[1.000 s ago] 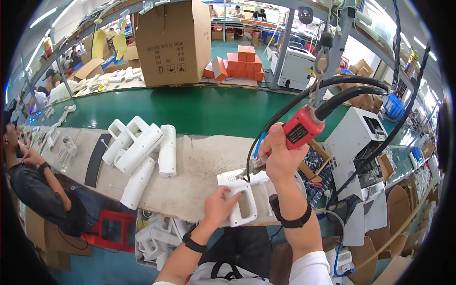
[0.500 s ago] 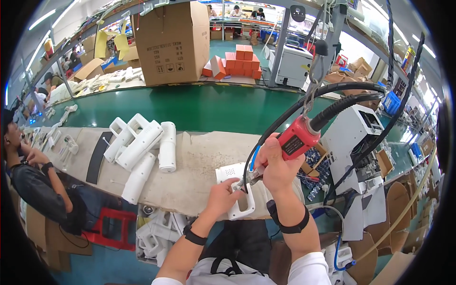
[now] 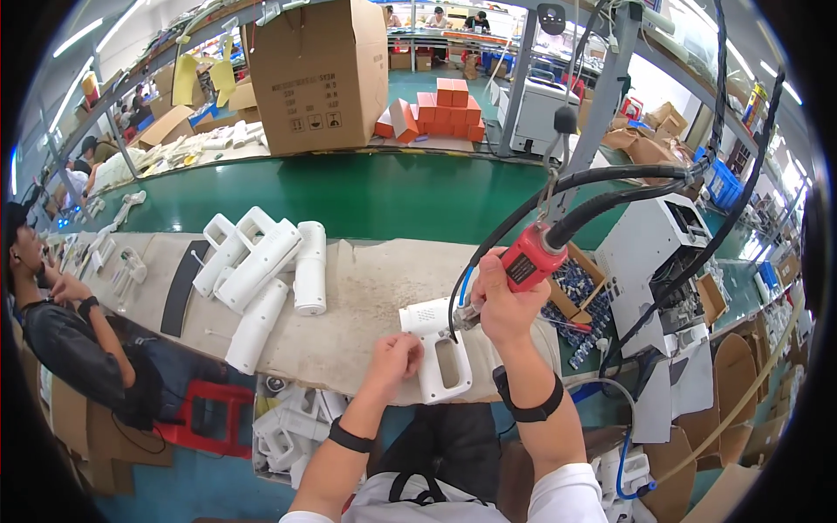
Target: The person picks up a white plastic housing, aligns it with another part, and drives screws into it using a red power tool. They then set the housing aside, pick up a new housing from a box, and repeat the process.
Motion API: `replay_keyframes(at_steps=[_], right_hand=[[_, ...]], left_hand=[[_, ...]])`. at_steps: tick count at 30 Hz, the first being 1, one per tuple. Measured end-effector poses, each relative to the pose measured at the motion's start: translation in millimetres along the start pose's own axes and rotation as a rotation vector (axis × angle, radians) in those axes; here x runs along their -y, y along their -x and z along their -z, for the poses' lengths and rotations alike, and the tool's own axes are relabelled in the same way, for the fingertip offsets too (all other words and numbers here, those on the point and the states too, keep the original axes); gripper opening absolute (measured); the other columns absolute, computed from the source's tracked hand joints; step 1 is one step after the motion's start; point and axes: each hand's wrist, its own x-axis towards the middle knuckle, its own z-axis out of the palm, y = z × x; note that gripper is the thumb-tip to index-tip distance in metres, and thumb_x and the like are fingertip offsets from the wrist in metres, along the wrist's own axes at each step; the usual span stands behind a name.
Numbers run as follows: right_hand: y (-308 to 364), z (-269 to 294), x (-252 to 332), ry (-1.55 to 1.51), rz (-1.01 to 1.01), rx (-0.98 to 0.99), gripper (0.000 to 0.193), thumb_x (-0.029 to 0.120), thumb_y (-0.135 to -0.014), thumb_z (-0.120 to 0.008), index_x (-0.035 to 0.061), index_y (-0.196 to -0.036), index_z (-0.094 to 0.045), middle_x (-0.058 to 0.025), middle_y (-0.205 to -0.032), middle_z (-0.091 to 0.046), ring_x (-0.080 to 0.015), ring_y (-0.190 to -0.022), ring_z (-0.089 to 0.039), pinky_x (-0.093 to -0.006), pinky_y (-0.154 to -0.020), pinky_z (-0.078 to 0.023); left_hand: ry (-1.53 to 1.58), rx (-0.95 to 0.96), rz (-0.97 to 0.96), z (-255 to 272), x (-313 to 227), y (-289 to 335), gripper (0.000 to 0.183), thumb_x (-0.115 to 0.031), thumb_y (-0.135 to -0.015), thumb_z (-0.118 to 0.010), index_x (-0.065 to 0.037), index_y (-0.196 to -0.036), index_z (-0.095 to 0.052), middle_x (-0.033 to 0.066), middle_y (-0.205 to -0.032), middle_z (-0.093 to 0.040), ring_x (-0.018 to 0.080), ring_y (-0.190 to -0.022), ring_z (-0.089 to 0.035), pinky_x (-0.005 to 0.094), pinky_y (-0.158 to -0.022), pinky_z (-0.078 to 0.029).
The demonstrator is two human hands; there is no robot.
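1. My right hand (image 3: 507, 309) is wrapped around the red tool (image 3: 534, 260), palm and fingers closed on its body. A firm but unclenched hold seems best for steering it.
2. My left hand (image 3: 392, 362) has its fingers curled in and gathered at the tips. I cannot tell whether they pinch anything small, or whether they touch the housing beside them.
3. The white handled housing (image 3: 427, 321) lies on the cardboard mat (image 3: 366, 279) in front of me, its looped handle toward my body. A left palm laid flat on the handle, clear of the metal nose (image 3: 466, 317), would likely brace it better.
4. The nose sits over the right part of the housing, near where body meets handle; contact is too small to judge. I judge it wise to square the nose to the surface before pressing, since a tilted push could slip and scuff the plastic.
5. The black hose (image 3: 567, 180) arches up from the tool, and a metal hook (image 3: 546, 196) stands at its top. I should let the hook bear weight if it can, and leave slack in the hose so it doesn't drag my aim.
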Motion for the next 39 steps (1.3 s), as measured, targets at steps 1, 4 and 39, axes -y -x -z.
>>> replay_keyframes(at_steps=[1,4,39], right_hand=[[0.8,-2.6,-5.7,0.029,0.016,0.017,0.023,0.019,-0.087,-0.069,0.0006,-0.089,-0.056,-0.0003,-0.055,-0.051,-0.0083,-0.042,-0.047,-0.0223,-0.038,-0.036],[6.1,-2.8,-29.6,0.086,0.085,0.003,0.018,0.015,-0.088,-0.067,0.0031,-0.090,-0.054,0.0001,-0.058,-0.051,-0.0077,-0.043,-0.047,-0.0222,-0.038,-0.036],[9.4,8.3,-19.5,0.012,-0.128,-0.005,0.026,0.021,-0.090,-0.064,0.0037,-0.103,-0.049,0.0004,-0.059,-0.048,-0.0067,-0.043,-0.043,-0.0213,-0.037,-0.033]], left_hand=[[-0.063,0.009,-0.016,4.2,1.1,0.8,0.032,-0.030,-0.087,-0.060,-0.002,-0.072,-0.063,0.0032,-0.059,-0.056,0.0090,-0.054,-0.050,0.0260,-0.049,-0.040],[-0.630,-0.256,-0.235,-2.3,2.4,10.1,0.037,-0.035,-0.084,-0.066,-0.001,-0.069,-0.061,0.0054,-0.059,-0.058,0.0097,-0.055,-0.050,0.0301,-0.050,-0.042],[-0.753,-0.287,-0.412,-21.4,35.9,1.0,0.038,-0.031,-0.076,-0.074,-0.002,-0.062,-0.054,0.0111,-0.053,-0.052,0.0193,-0.047,-0.046,0.0356,-0.048,-0.041]])
